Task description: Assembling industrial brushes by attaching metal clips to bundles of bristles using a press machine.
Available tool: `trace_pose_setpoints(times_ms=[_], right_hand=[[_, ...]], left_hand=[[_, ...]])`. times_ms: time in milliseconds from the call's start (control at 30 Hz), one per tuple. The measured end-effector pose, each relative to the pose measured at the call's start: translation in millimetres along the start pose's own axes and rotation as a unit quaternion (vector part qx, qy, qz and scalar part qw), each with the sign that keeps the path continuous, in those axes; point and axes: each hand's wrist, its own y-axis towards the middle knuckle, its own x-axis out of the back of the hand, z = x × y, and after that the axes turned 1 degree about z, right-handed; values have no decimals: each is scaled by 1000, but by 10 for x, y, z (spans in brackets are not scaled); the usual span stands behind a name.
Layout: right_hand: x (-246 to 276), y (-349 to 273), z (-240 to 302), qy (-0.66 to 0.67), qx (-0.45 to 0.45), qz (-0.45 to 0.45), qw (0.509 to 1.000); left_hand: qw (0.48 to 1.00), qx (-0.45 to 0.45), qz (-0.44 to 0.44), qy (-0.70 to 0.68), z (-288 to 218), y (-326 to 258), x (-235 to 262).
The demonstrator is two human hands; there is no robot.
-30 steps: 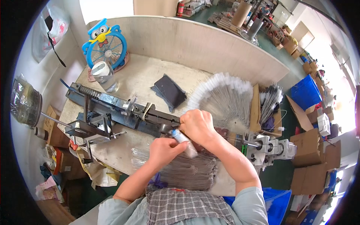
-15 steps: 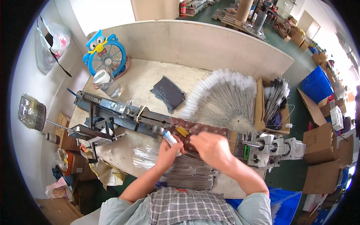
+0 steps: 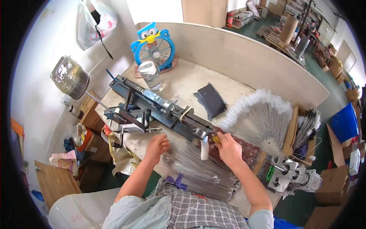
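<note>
My right hand (image 3: pixel 230 149) is closed at the fingertips on a small yellow block-like piece (image 3: pixel 216 139) on the brown dotted cloth (image 3: pixel 247 152). Just left of it, a white-wrapped lever handle (image 3: pixel 204 150) hangs from the metal end of a long dark bench machine (image 3: pixel 162 104), with no hand on it. My left hand (image 3: pixel 157 148) is off to the left, in front of the machine, its fingers curled; whatever is inside them is hidden. Between my forearms lies a thick bundle of thin metal wires (image 3: pixel 206 171).
White-tipped wire brushes (image 3: pixel 255 114) fan out at the right, beside a cardboard box (image 3: pixel 291 128) of more. A silver motor-like unit (image 3: pixel 297 175) sits at the right edge. A dark pad (image 3: pixel 211 101), a plastic cup (image 3: pixel 150 74) and a blue fan (image 3: pixel 155 51) stand farther back.
My left hand has let go of the white lever handle and moved left. My right hand has come down onto the yellow piece. The whole view has turned toward the left.
</note>
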Motion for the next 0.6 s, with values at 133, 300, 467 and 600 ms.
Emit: trace_pose_setpoints(times_ms=[133, 300, 467, 600], right_hand=[[39, 67, 18, -10, -41, 70, 997], [166, -40, 84, -26, -29, 99, 994], [479, -223, 163, 0, 9, 105, 994], [847, -227, 205, 44, 3, 58, 997]], left_hand=[[987, 22, -159, -22, -299, -191, 13], [989, 13, -139, -48, -382, -111, 130], [980, -10, -175, -93, -287, -59, 122], [968, -99, -218, -78, -140, -68, -131]])
